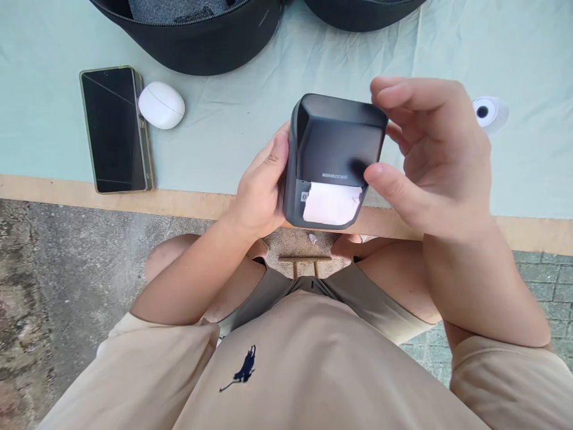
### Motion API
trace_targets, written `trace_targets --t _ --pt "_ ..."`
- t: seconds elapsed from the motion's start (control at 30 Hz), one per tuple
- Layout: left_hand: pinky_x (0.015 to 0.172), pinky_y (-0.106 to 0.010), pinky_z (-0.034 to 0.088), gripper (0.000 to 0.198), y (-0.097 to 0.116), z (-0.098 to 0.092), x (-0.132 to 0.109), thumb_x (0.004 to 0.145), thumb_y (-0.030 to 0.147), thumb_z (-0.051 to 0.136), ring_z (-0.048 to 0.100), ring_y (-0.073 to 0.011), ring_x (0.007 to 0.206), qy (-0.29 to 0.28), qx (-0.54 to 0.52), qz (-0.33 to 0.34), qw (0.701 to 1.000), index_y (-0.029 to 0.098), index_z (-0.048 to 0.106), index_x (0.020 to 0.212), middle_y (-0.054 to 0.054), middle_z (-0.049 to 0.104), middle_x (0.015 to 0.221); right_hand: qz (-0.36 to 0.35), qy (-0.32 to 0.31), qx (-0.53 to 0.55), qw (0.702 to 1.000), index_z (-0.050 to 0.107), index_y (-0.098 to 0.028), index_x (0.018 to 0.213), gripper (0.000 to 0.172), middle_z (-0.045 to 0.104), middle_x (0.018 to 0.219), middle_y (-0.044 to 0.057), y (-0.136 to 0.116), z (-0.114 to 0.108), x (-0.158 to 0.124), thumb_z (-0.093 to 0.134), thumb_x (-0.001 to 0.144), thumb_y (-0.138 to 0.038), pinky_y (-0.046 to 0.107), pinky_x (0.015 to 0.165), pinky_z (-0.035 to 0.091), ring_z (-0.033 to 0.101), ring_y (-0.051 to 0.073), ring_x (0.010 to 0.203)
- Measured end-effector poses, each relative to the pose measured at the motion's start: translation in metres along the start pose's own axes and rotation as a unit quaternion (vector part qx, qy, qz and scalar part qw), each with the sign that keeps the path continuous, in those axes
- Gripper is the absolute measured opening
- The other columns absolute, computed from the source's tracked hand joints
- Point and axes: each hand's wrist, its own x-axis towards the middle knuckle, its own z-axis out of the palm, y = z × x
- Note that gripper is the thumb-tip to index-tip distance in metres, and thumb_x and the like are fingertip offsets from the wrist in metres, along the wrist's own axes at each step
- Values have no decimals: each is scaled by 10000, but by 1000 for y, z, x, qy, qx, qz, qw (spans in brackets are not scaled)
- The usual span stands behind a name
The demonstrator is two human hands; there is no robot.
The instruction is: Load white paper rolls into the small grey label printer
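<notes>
My left hand (264, 182) grips a dark label printer (338, 146) by its left side, holding it up over the table's front edge. A torn-edged white label strip (333, 204) sticks out of the slot below the printer's dark lid. At the printer's right side, my right hand (430, 149) has its fingers apart and curved, with the thumb tip at or close to the lower right edge of the lid. Whether the right fingertips touch the casing I cannot tell. Fingers of my left hand behind the printer are hidden.
On the pale green tablecloth (224, 149) lie a phone (114, 131) and a white rounded case (162, 105) at the left. Black zippered cases (201, 45) stand at the back. Partly behind my right hand is a white roll (491, 113). A paper scrap (313, 238) shows below the table edge.
</notes>
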Motion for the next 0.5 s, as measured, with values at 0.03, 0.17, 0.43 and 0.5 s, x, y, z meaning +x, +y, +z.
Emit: trace_targets --t 0.03,0.17,0.43,0.5 --pt "1141 -450 454 348 1 1 -1 964 467 413 394 -259 1438 10 8 -2 1000 237 646 1083 -21 688 1137 -14 -15 5 1000 517 -334 1294 554 538 1372 39 0 -1 0 709 774 -339 436 1056 500 501 254 1318" --pt "1099 -431 487 356 4 4 -2 965 479 420 445 -259 1405 24 25 0 999 215 655 999 -29 691 1078 -37 -52 -23 998 478 -373 1327 657 533 1357 26 0 -4 1 758 734 -345 460 1080 503 450 265 1368" --pt "1044 -397 519 354 4 7 1 964 442 392 506 -245 1356 -4 -22 -20 1000 240 622 1143 -17 706 1045 -35 91 -135 986 624 -319 1098 376 622 1019 15 -28 -4 2 747 752 -397 396 762 581 613 214 933" --pt "998 -380 547 344 5 9 0 938 448 455 550 -250 1320 -12 -13 -23 1000 261 598 1189 -18 703 1054 33 106 -98 989 630 -347 1049 263 590 1037 -32 -34 -12 3 715 800 -363 311 637 567 575 111 735"
